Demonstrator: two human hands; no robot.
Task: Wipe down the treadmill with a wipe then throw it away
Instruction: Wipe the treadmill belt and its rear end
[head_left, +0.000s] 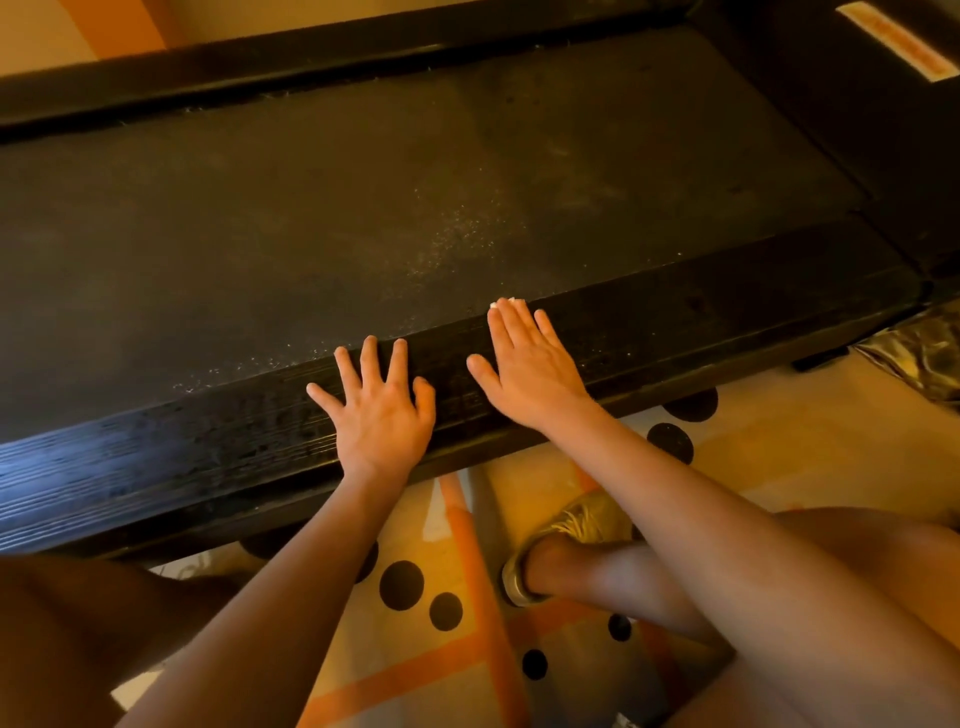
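The black treadmill fills the upper view, with its dusty running belt and a ribbed near side rail that looks wet in places. My left hand lies flat on the rail with fingers spread and nothing in it. My right hand presses flat on the rail a little further right. A small white edge of the wipe shows past its fingertips; the rest is hidden under the palm.
A patterned rug with orange stripes and black dots lies below the treadmill. My shoe and bare legs are on it. The far rail runs along the top, a warning label sits top right, and something shiny lies at the right edge.
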